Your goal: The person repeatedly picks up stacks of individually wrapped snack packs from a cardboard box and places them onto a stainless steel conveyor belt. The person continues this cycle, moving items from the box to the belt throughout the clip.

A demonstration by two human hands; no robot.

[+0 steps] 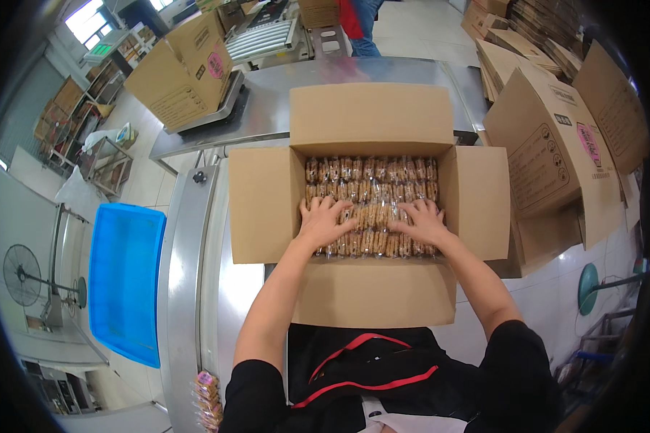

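An open cardboard carton (371,115) stands before me with its flaps folded outward. Inside, clear-wrapped brown snack packets (374,243), apparently biscuits, stand on edge in several rows across the carton. My left hand (323,219) is curled over the left end of a middle row, fingers on its far side and thumb on its near side. Over the right end of that same row (372,215), my right hand (423,221) has a matching grip. The palms hide the packets beneath them, and what lies under the top layer is out of sight.
A blue plastic crate (124,281) is at the left, beside a steel conveyor edge (181,260) with several wrapped packets (208,400). Another carton (181,76) sits on a scale (216,111) on the steel table (271,103). Open cartons (552,140) crowd the right. A person (364,27) stands beyond.
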